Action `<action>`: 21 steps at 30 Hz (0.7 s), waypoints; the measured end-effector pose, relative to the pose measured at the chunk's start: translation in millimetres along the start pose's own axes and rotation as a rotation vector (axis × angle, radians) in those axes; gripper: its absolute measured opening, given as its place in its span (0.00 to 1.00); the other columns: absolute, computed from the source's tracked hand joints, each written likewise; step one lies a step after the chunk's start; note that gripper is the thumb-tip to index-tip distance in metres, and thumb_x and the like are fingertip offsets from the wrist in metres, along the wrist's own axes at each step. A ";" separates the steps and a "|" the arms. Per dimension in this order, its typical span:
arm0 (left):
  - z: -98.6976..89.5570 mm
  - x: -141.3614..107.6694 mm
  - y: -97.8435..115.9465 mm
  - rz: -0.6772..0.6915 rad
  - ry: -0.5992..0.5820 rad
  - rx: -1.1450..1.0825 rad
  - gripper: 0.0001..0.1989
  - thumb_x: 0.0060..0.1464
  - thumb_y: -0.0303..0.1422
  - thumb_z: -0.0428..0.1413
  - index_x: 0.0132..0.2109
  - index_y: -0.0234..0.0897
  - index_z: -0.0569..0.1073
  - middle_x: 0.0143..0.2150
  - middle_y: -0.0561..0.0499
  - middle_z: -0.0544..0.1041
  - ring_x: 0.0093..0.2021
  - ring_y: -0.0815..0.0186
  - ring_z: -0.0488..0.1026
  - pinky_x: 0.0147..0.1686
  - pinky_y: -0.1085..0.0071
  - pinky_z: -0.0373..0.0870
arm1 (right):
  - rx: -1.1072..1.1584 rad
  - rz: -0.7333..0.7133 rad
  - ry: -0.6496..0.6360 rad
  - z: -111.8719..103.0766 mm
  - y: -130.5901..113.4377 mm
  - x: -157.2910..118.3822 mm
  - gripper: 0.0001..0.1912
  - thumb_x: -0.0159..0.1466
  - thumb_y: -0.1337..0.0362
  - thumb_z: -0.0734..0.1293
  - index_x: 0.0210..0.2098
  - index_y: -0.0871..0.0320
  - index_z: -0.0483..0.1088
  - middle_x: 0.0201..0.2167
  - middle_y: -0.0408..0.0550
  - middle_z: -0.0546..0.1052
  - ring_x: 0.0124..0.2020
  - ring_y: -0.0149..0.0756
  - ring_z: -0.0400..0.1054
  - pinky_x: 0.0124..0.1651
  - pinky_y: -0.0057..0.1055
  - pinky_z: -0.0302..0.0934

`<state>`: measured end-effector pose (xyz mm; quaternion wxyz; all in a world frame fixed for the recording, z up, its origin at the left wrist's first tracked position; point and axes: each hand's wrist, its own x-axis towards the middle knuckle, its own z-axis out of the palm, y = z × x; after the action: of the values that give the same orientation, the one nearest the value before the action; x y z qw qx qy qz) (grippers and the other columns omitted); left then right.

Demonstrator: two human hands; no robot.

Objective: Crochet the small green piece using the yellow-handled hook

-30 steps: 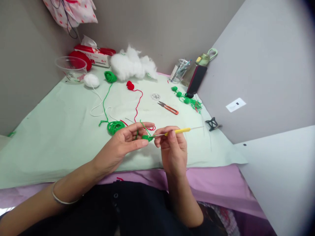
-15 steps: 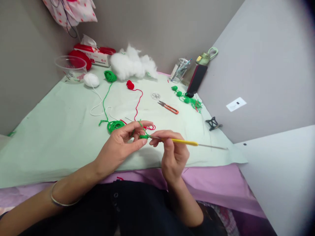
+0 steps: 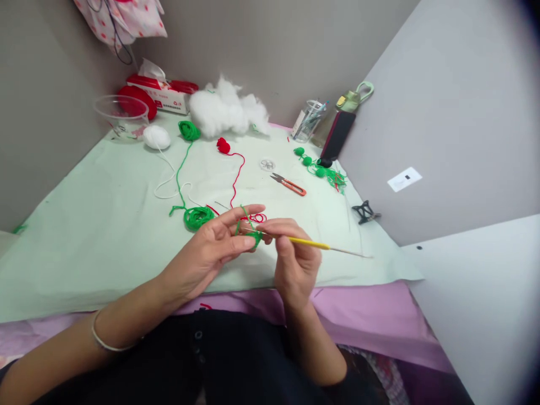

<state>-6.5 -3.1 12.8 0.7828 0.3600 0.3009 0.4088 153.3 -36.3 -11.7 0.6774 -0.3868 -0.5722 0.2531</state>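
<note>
My left hand [image 3: 217,239] pinches a small green crochet piece [image 3: 255,238] between thumb and fingers, its index finger stretched out with green yarn looped over it. In my right hand [image 3: 297,256] is a crochet hook [image 3: 310,243] with a yellow handle, held like a pen. The hook's front end reaches the green piece; its other metal end points right. A coil of green yarn [image 3: 198,218] lies just beyond my left hand. Red yarn [image 3: 234,185] runs from a small red crochet piece [image 3: 223,146] to behind my fingers.
Orange thread snips [image 3: 288,184] and a small clear round case [image 3: 267,165] lie beyond my hands. White stuffing [image 3: 228,109], a green yarn ball [image 3: 189,130] and a white yarn ball [image 3: 156,136] sit at the back. Small green crochet balls [image 3: 307,161] and a phone [image 3: 338,135] are at right.
The green piece has turned in my left fingers and shows more below the hook. My right hand and the hook have shifted slightly left, and the hook's front end lies further over the piece.
</note>
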 end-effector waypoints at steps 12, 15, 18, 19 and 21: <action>-0.2 5.6 -2.6 -0.129 0.027 -0.107 0.16 0.53 0.32 0.70 0.49 0.37 0.86 0.42 0.49 0.81 0.30 0.73 0.68 0.48 0.68 0.74 | -0.324 -0.254 0.036 -3.9 7.9 -10.4 0.17 0.71 0.69 0.67 0.53 0.43 0.80 0.43 0.48 0.84 0.43 0.40 0.77 0.42 0.40 0.74; -2.1 6.0 -0.7 -0.075 0.055 -0.109 0.14 0.51 0.32 0.71 0.47 0.39 0.87 0.43 0.49 0.81 0.33 0.71 0.68 0.47 0.69 0.73 | -0.062 -0.020 0.070 -3.8 1.0 -3.5 0.11 0.73 0.63 0.65 0.45 0.47 0.81 0.36 0.47 0.82 0.33 0.36 0.74 0.36 0.37 0.70; -1.4 3.8 -2.4 0.017 0.042 0.051 0.17 0.52 0.33 0.71 0.50 0.43 0.86 0.43 0.50 0.81 0.33 0.69 0.67 0.35 0.72 0.66 | -0.010 0.068 0.031 -1.4 -0.6 -0.5 0.09 0.72 0.59 0.68 0.42 0.49 0.82 0.36 0.47 0.82 0.35 0.36 0.73 0.38 0.37 0.70; -1.2 2.8 -3.2 0.041 0.036 0.119 0.17 0.53 0.34 0.70 0.51 0.44 0.86 0.44 0.49 0.81 0.34 0.68 0.66 0.32 0.72 0.63 | -0.015 0.089 0.032 -0.9 0.3 -0.3 0.08 0.71 0.59 0.68 0.42 0.49 0.82 0.36 0.47 0.82 0.35 0.36 0.74 0.39 0.37 0.71; -1.6 1.1 -4.1 0.077 0.030 0.221 0.17 0.55 0.35 0.69 0.53 0.45 0.85 0.46 0.48 0.80 0.38 0.65 0.68 0.32 0.72 0.60 | 0.013 0.152 0.059 -1.3 3.3 -0.1 0.08 0.71 0.58 0.69 0.41 0.50 0.82 0.36 0.46 0.82 0.34 0.34 0.73 0.38 0.35 0.70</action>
<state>-5.5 -3.2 8.5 0.7174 0.4492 0.3419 0.4082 154.9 -34.8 -14.5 0.6752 -0.4320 -0.5195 0.2959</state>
